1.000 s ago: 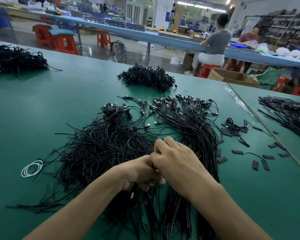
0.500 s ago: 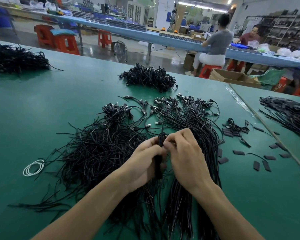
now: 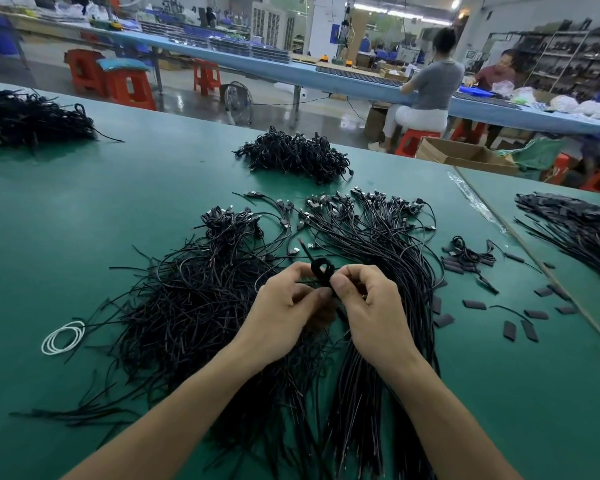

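Bright, even overhead light, soft shadows, sharp centre, wide-angle bending at the edges.

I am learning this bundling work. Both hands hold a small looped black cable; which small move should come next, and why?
Probably wind the loose tail around the loop's neck. The left hand and right hand pinch the looped cable under its loop, the tail sticks out unwrapped, and the pile of bundled cables behind looks tied that way.

On the desk point(image 3: 84, 237) before us, loose cables point(image 3: 194, 306) lie left of straight cables point(image 3: 378, 271); a bundled heap point(image 3: 295, 155) sits behind them, sleeves point(image 3: 534, 313) to their right.
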A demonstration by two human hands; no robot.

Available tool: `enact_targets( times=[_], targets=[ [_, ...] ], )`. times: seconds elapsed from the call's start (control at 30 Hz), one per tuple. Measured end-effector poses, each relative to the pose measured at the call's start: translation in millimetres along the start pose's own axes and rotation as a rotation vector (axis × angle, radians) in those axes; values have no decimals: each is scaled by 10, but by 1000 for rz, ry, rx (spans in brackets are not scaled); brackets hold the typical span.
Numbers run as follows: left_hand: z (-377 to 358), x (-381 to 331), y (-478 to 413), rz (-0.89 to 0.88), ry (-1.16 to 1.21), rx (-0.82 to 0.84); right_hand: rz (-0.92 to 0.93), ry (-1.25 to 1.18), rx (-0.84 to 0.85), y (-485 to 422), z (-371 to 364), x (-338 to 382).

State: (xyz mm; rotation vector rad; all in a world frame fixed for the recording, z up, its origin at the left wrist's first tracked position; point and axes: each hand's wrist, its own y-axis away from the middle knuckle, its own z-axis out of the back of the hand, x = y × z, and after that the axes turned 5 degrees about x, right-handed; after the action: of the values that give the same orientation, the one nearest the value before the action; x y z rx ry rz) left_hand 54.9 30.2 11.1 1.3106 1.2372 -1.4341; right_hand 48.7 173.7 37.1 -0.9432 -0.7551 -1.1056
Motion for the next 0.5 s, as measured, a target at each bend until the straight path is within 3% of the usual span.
enact_targets(
  times=[0.27,0.43,0.5],
  targets=[
    [51,-77,-23,-86,405,-73,-86,-85,103,52,-71,-78],
    [40,-92,31,-162,314,-33,-123,-75,150,39,-62,-108],
    [43,-58,47,-194,133,-48,-119,-85,111,23,-37,-114]
  ],
)
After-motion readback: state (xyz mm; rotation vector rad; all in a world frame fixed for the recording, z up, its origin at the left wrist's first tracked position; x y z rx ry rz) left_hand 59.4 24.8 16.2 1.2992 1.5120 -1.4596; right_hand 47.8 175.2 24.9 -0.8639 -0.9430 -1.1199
